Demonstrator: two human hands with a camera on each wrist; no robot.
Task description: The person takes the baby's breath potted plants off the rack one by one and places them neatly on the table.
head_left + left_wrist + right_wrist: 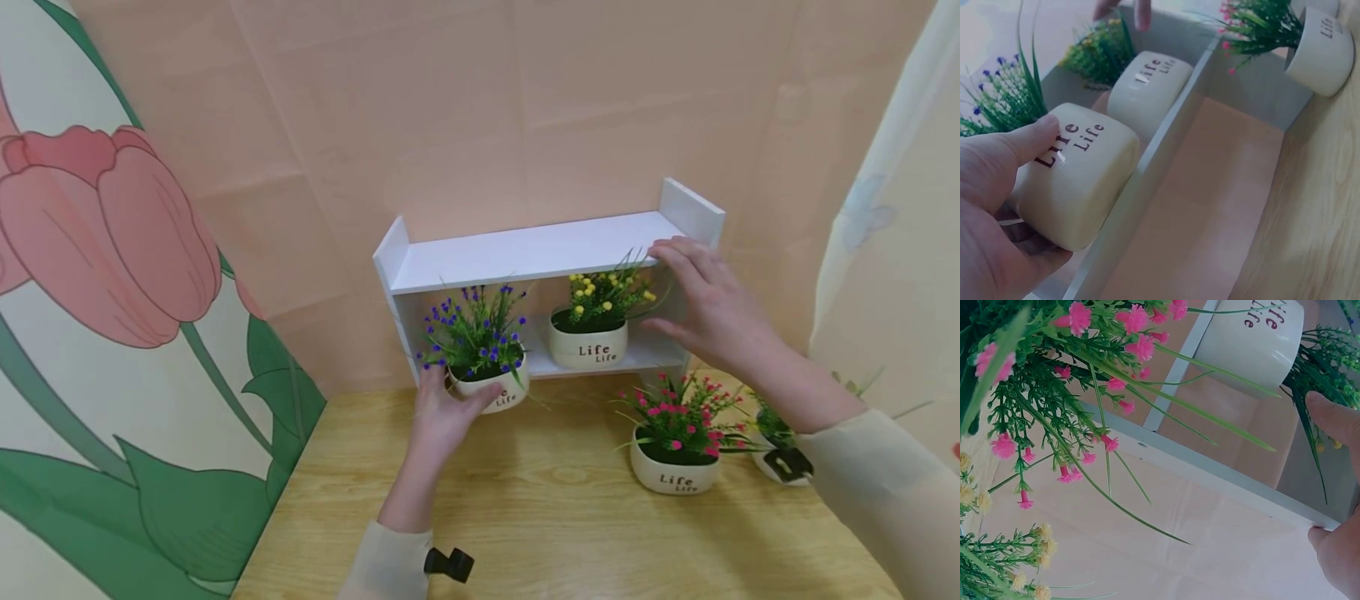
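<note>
One blue-flowered pot (489, 362) is probably needing low, level guiding mid-frame: left hand (445, 418) gripping it, right hand (712, 304) spreading wide.

Shelf unit (532, 254) on bench (525, 517), wall (465, 108) behind. Shelf pot (588, 348) on lower board, right of centre. Left pot (512, 392) in left hand (444, 414), at front left. Front pot (675, 473) on bench, front right; end pot (767, 458) right of it. Right hand (712, 308) at shelf unit's right end.
</note>
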